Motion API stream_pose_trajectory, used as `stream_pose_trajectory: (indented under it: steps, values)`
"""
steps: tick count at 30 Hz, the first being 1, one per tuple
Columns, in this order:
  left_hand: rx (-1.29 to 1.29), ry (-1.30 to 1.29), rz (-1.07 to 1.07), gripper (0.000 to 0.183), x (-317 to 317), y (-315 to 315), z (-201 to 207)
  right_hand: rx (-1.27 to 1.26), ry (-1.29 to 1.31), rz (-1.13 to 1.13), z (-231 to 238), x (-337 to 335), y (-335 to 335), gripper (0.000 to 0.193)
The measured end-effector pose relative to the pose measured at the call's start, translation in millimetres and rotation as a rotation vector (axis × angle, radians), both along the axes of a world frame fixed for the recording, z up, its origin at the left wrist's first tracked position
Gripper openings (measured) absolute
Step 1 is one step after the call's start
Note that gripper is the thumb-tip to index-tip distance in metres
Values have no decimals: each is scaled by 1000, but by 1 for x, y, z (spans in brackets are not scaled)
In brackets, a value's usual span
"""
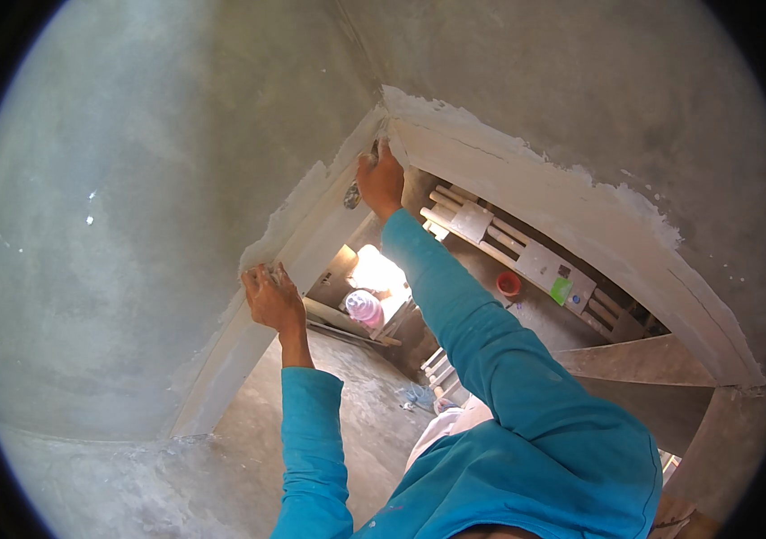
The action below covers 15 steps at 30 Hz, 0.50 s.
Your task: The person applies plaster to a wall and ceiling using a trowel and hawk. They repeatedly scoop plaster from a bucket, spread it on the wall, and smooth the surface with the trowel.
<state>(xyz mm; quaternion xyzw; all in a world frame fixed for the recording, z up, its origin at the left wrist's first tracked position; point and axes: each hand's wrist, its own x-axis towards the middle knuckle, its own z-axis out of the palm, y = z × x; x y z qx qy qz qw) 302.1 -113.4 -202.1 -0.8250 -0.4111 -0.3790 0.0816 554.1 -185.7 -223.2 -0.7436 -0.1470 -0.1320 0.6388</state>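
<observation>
Left hand [273,298] sits lower, fingers bent against the pale strip [313,235], which slants lengthwise up rightward to the right hand [381,180], curled nearer the corner [385,110]; whether either pinches anything, I cannot tell.

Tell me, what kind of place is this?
Probably a room being built or repaired: the grey wall looks unpainted, and the white, plaster-like coating on it has ragged edges.

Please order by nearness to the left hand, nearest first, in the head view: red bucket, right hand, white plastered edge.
1. White plastered edge, at the left hand.
2. Right hand, up and right.
3. Red bucket, farther right, in the background.
</observation>
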Motion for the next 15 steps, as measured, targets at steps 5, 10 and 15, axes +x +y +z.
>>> stream_pose_trajectory:
  steps: [5,10,15]
  values:
    - [6,1,3,34,0,2,-2,14,1,-3,2,3,-6,64]
    - [-30,-10,-10,35,0,1,0,29,-7,42,-1,6,-12,64]
    - [-20,-3,-5,34,-1,0,0,60,40,160,0,15,-35,63]
